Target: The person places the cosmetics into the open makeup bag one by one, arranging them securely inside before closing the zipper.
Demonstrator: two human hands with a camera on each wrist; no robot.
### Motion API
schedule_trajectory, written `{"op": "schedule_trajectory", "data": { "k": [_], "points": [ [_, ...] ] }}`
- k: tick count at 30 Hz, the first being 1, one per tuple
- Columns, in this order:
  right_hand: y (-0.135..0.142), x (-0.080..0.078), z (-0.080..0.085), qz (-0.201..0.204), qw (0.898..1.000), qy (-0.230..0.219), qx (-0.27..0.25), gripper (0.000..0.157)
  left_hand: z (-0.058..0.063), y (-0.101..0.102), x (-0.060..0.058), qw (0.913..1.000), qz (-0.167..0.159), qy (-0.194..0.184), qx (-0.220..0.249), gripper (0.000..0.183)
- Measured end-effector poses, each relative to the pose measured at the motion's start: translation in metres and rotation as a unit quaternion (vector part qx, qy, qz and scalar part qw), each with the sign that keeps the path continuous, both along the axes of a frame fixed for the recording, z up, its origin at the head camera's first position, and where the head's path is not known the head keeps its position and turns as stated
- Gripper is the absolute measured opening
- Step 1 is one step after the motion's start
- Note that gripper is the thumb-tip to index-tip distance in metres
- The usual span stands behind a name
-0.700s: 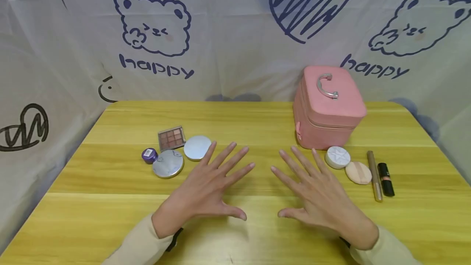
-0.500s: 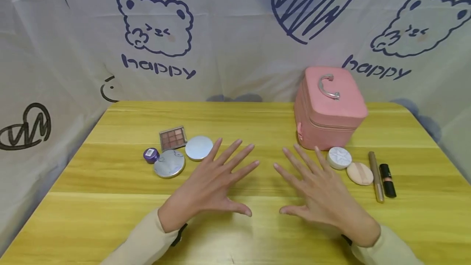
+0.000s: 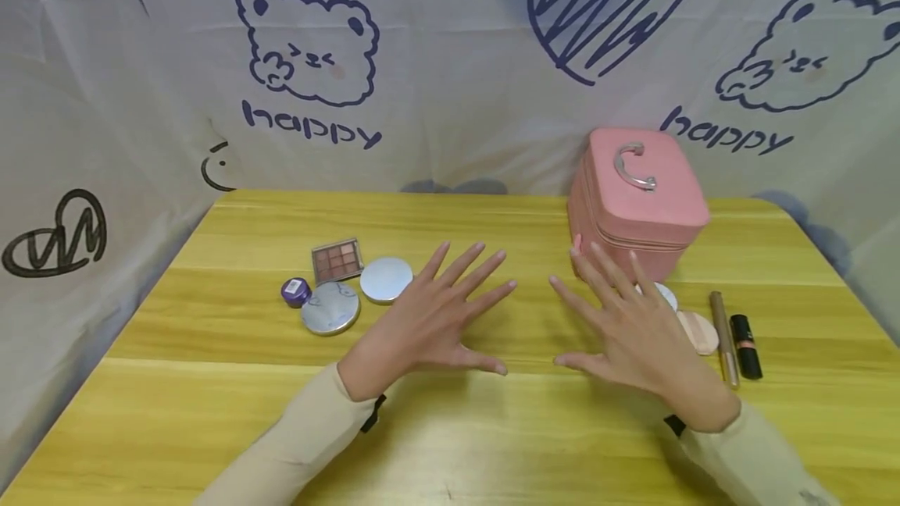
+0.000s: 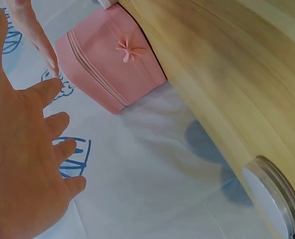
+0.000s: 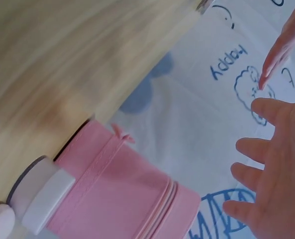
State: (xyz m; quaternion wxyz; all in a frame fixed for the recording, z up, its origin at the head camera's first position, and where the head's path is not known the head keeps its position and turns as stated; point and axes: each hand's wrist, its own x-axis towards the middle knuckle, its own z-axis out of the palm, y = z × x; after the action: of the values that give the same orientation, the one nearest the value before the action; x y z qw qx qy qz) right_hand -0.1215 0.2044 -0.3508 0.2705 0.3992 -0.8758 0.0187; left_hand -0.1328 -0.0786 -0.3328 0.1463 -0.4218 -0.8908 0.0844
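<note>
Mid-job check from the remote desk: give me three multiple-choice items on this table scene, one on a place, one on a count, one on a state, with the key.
1. Where does the pink case stand?
A. at the far right of the table, beyond the right hand
B. at the near left corner
C. in the middle, between the hands

2. How many round silver-lidded compacts lie left of the left hand?
A. none
B. two
C. four

3. How is the left hand?
A. clenched in a fist
B. pinching the lipstick
C. flat, with fingers spread, holding nothing

Key: 1 A, the head view shows the case at the back right, just past the right hand's fingertips. 2 B, one compact and a second compact lie beside the eyeshadow palette. 3 C, its fingers are straight and splayed above the wood.
</note>
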Motion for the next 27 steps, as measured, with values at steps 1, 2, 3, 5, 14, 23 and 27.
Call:
{"op": "schedule_trajectory", "data": {
  "k": [1,2,3,5,14,23,27],
  "points": [
    [0.001,-0.002,0.001,0.002,1.000,0.004,-0.002,0.089,0.001,0.001,-0.002,1.0000,0.004,-0.002,-0.002,0.096],
    [0.001,-0.004,0.001,0.002,1.000,0.006,-0.004,0.089,0.001,0.002,-0.003,1.0000,0.009,-0.002,-0.003,0.096],
    [0.002,-0.005,0.002,0.004,1.000,0.009,-0.005,0.090,0.002,0.003,-0.005,0.9998,0.016,-0.007,-0.004,0.096],
    [0.004,-0.009,0.003,0.009,1.000,0.016,-0.006,0.090,0.003,0.007,-0.008,0.9995,0.028,-0.011,-0.005,0.095],
    [0.012,-0.028,0.011,0.027,0.996,0.069,-0.052,0.085,0.000,0.034,-0.023,0.9946,0.063,-0.073,-0.038,0.094],
    [0.028,-0.033,0.024,-0.077,0.996,0.042,-0.033,0.089,0.002,0.064,-0.048,0.9873,0.081,-0.136,-0.018,0.091],
    [0.032,-0.040,0.025,-0.089,0.994,0.057,-0.041,0.084,0.006,0.075,-0.060,0.9800,0.095,-0.175,0.002,0.090]
  ]
}}
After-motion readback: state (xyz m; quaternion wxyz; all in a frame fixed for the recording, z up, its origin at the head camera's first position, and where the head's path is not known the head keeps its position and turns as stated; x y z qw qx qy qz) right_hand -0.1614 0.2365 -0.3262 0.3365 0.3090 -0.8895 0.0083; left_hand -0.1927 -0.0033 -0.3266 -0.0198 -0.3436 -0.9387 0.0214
